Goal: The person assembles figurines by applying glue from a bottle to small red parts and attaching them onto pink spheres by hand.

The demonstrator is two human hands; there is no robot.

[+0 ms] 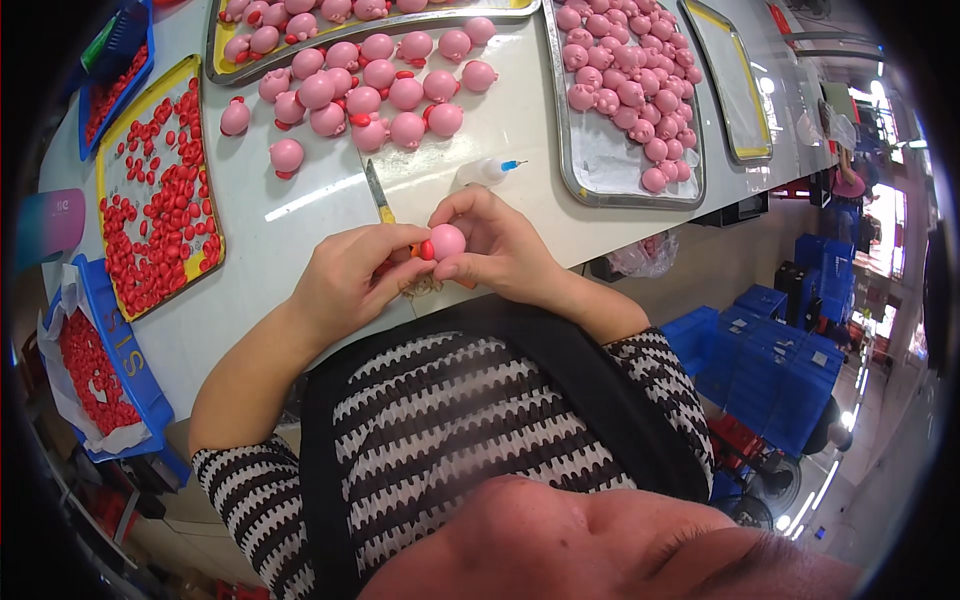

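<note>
Close to my body, over the table's front edge, my two hands meet at one pink ball. My right hand holds the ball between thumb and fingers. With its thumb and forefinger pinched, my left hand presses a small red piece against the ball's left side. Just beyond my fingers lies a knife with a yellow handle, its lower end hidden by my hands. A small white bottle with a blue needle tip lies behind my right hand.
Pink balls with red pieces lie loose behind my hands. At left are a yellow tray of red pieces and a blue bin. Metal trays stand at right and far back. Blue crates are stacked at the right.
</note>
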